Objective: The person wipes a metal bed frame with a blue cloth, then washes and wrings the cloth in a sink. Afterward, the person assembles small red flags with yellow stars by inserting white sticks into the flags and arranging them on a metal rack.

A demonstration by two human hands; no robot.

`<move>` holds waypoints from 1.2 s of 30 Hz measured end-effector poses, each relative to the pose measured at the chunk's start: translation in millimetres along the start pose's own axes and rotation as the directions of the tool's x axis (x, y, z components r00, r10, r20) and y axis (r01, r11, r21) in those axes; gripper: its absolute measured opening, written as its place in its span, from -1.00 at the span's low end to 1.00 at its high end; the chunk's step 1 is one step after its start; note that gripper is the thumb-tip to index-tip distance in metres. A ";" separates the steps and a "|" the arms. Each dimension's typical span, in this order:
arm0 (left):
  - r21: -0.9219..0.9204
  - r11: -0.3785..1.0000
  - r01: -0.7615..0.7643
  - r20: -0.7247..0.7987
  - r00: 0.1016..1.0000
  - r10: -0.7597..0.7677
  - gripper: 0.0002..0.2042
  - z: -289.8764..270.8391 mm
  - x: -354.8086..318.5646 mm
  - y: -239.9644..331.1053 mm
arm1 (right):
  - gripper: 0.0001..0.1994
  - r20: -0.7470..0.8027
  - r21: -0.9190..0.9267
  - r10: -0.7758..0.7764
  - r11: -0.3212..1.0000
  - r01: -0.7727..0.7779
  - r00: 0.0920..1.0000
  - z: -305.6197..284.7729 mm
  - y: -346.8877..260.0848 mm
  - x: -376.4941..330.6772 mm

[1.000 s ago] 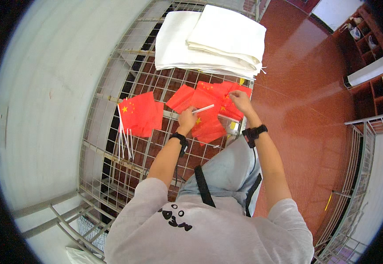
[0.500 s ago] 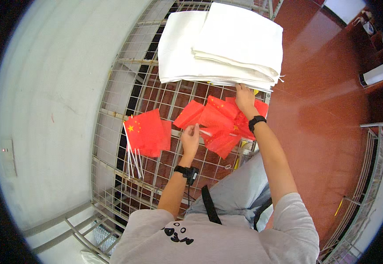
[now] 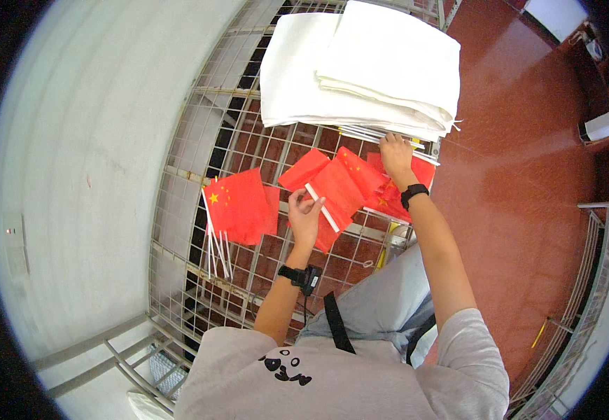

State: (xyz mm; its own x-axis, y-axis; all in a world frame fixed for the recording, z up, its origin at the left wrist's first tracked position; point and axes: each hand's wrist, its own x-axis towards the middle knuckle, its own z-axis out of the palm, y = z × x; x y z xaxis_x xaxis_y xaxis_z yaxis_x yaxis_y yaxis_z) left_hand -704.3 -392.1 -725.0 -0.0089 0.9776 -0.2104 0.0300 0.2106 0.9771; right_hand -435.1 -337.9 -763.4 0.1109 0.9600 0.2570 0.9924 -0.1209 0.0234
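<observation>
While left hand (image 3: pixel 304 217) is pinching flag (image 3: pixel 336 196) by stick, right hand (image 3: pixel 394 152) is reaching stick bundle (image 3: pixel 381 134), fingers' spread unclear; best taking 1 stick only.

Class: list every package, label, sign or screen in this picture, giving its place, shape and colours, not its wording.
Wall plate: left wall, pale rectangle with a small red light.
Wrist device: right wrist, black band; any screen is too small to tell.
Packages, signs: none visible.

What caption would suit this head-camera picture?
Left hand holds a red flag over a wire rack; right hand reaches white sticks.
</observation>
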 end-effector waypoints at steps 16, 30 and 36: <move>0.026 0.983 -0.182 -0.003 0.983 0.182 -0.76 -61.6 -55.3 54.2 | -0.83 -0.344 0.835 0.150 0.501 0.229 0.927 -213.6 -90.9 -65.6; -0.090 0.934 -0.347 0.210 0.910 0.358 -0.89 -82.2 -117.0 78.3 | -0.90 -0.097 0.961 0.381 -0.206 0.187 0.919 -264.3 -92.4 -146.5; 0.012 0.913 -0.407 0.273 0.880 0.389 -0.83 -93.6 -120.8 75.6 | -0.89 -0.026 0.955 0.459 -0.250 0.157 0.888 -259.7 -89.6 -165.6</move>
State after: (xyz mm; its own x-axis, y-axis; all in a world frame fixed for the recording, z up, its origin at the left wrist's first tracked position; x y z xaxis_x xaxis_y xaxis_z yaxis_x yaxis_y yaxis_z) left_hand -794.5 -494.5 -622.8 0.2766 0.9428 0.1860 0.0430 -0.2055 0.9777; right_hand -556.3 -551.6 -557.1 0.5526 0.7904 0.2644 -0.1793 0.4226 -0.8884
